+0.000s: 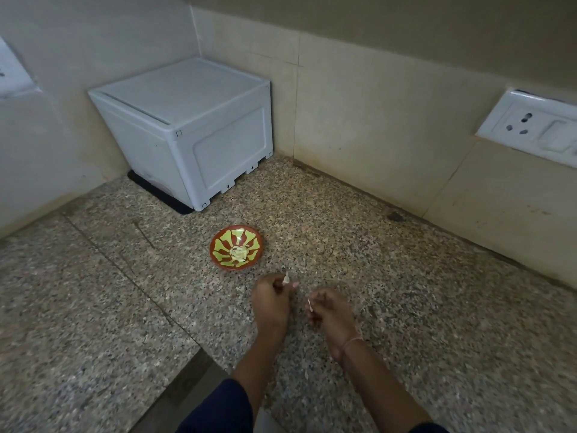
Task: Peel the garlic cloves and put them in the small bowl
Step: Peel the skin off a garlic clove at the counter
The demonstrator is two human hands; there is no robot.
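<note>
Garlic piece (286,279) sits pinched in the left hand (271,300)'s curled fingers. The right hand (331,310) pinches a skin scrap (309,304). Just beyond them, the small bowl (218,242) holds peeled cloves (239,253). A white box (187,129) stands farther back.

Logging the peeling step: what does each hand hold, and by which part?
The left hand pinches a pale garlic piece by its lower end. The right hand pinches a thin pale sliver, likely skin; the hold point is blurred.
</note>
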